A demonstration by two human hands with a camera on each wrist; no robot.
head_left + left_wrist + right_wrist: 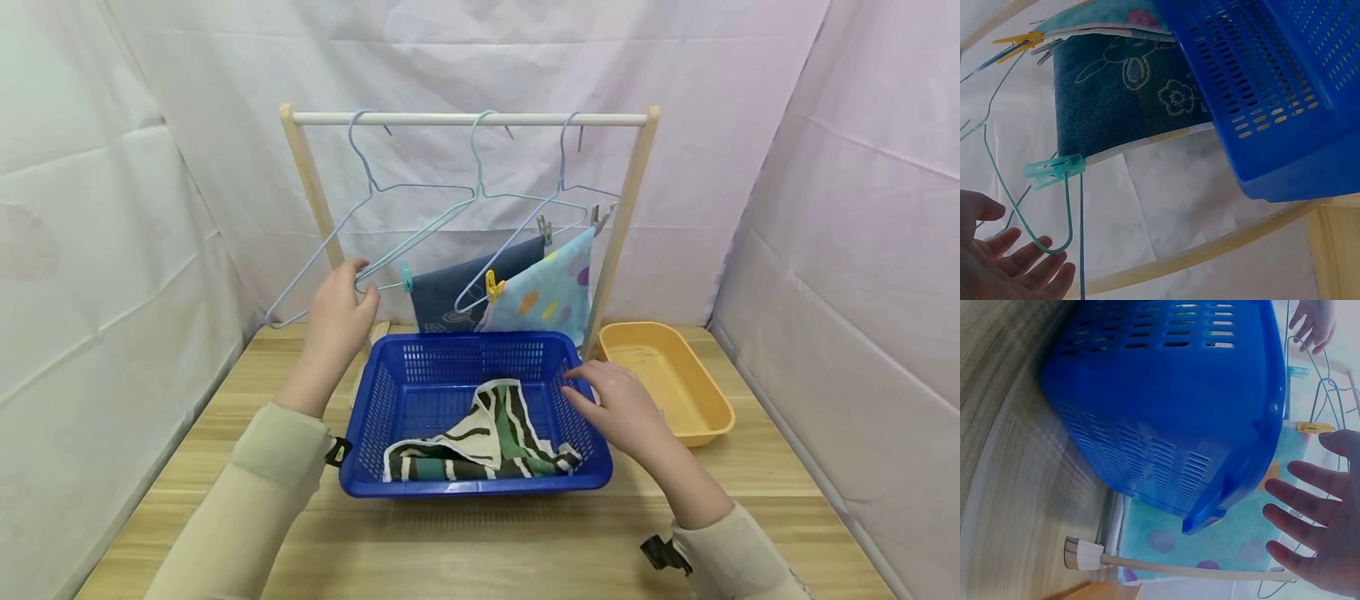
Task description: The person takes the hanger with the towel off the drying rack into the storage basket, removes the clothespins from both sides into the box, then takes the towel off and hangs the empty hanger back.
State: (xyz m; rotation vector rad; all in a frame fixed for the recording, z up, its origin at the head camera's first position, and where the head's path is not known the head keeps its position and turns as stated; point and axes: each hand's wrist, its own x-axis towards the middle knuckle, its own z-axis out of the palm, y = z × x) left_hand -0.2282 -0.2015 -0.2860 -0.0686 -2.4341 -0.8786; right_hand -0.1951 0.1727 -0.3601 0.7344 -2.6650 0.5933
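My left hand [341, 308] is at the left end of the mint hanger [480, 179], its fingertips right at the wire. In the left wrist view those fingers are spread and loosely bent under the hanger's curved end. A dark blue towel [1122, 94] hangs from this hanger by a teal clip [1054, 170] and a grey one. Over the right rim of the blue basket [480, 487] hovers my right hand [618, 404], fingers apart, holding nothing. Inside the basket lies a crumpled green, brown and white striped towel [487, 437].
A rack with a white rail [450, 119] stands behind the basket. It carries an unladen blue hanger [322, 246] at left. Another blue hanger at right holds a light blue dotted towel [547, 287] by a yellow clip [492, 286] and a grey one. A yellow tray [663, 379] sits at right.
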